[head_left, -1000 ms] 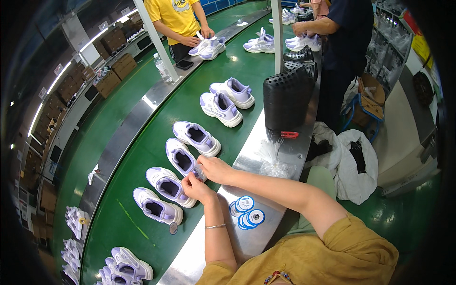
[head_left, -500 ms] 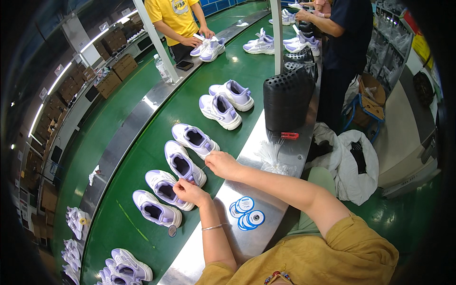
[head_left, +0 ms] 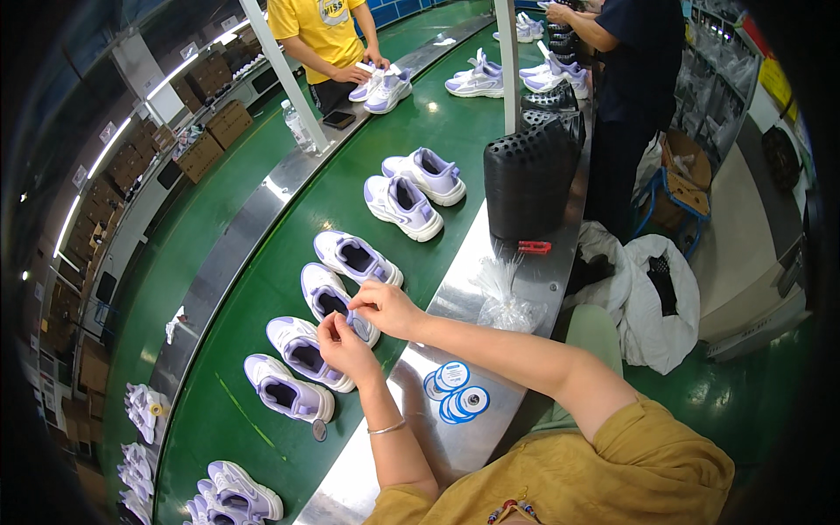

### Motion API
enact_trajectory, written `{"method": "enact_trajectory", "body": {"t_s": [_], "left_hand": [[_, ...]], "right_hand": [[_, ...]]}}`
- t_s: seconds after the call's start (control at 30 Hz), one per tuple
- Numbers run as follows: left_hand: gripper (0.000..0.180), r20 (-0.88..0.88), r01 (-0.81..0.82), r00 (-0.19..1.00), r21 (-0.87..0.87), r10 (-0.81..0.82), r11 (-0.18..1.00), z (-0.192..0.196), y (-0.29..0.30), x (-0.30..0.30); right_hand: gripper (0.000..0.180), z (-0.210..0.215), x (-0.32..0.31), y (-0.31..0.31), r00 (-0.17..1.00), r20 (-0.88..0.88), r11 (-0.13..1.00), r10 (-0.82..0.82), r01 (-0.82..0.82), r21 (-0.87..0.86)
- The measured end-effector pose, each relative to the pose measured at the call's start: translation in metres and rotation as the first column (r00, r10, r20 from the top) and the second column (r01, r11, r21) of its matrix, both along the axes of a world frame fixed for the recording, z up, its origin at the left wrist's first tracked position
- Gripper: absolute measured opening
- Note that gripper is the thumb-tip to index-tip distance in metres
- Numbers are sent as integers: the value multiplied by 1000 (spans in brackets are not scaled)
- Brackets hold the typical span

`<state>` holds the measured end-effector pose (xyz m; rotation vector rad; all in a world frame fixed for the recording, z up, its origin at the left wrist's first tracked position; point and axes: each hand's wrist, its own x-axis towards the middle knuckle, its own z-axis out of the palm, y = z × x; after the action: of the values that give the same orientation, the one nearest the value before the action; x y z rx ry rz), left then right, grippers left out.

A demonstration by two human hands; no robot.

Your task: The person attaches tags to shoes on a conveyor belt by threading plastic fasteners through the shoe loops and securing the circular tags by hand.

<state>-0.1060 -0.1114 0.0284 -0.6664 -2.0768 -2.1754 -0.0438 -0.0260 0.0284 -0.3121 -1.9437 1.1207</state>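
Over the heel of a white and lilac sneaker [head_left: 324,289], my left hand [head_left: 346,347] and my right hand [head_left: 387,309] are close together. Both are closed with thumb and fingers pinched; whatever is between the fingertips is too small to make out. Beside that sneaker stands its mate [head_left: 357,255]. Another pair is nearer me: one sneaker [head_left: 302,343] lies partly behind my left hand, and the other sneaker [head_left: 280,389] has a round tag [head_left: 319,430] hanging at its heel. Loose blue-rimmed round tags [head_left: 457,395] lie on the metal edge by my forearms.
The green conveyor belt [head_left: 219,350] carries more sneakers [head_left: 416,192]. On the metal ledge are a bundle of clear plastic strands [head_left: 509,302], a red tool [head_left: 534,248] and a tall black perforated stack [head_left: 529,188]. Co-workers stand beyond, one in a yellow shirt [head_left: 319,35] handling sneakers.
My right hand has moved left and slightly up from the far sneaker's heel to meet my left hand. My left hand has risen slightly. The sneakers are almost where they were.
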Motion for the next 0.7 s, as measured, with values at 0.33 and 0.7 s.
{"method": "enact_trajectory", "body": {"t_s": [0.33,0.7], "left_hand": [[14,342,386,864,23,-370,922,15,12,-19],[20,390,440,807,103,-443,892,16,-183,-101]], "right_hand": [[17,-6,-9,33,973,-100,859,207,-229,-458],[21,-3,-78,-154,934,-55,849,354,-345,-400]]}}
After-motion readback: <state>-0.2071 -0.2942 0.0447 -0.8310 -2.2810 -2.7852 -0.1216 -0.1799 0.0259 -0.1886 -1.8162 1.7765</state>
